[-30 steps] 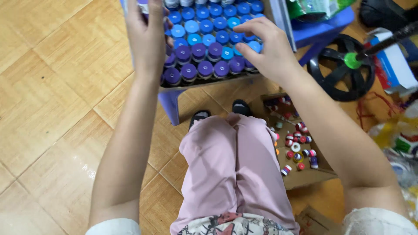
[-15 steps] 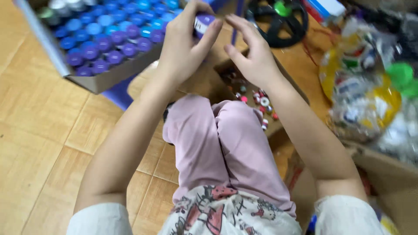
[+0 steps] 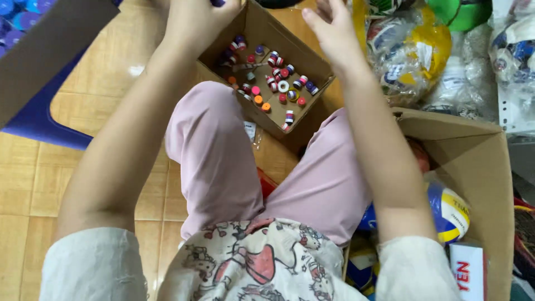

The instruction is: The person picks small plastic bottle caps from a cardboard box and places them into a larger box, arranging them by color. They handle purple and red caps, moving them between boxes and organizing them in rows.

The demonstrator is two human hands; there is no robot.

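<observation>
At the far left, the corner of a tray of blue and purple capped bottles (image 3: 12,19) sits on a blue stool (image 3: 39,120). The left hand (image 3: 195,19) is closed around a small purple-capped item (image 3: 218,3) at the top edge, though the crop hides most of it, so what it is cannot be told. Just below lies a small open cardboard box (image 3: 312,106) scattered with little coloured rolls (image 3: 278,83). The right hand (image 3: 334,28) hovers over the box's far rim, fingers loosely spread and holding nothing. Further right, a large carton (image 3: 479,161) holds a yellow-and-blue ball (image 3: 448,209).
</observation>
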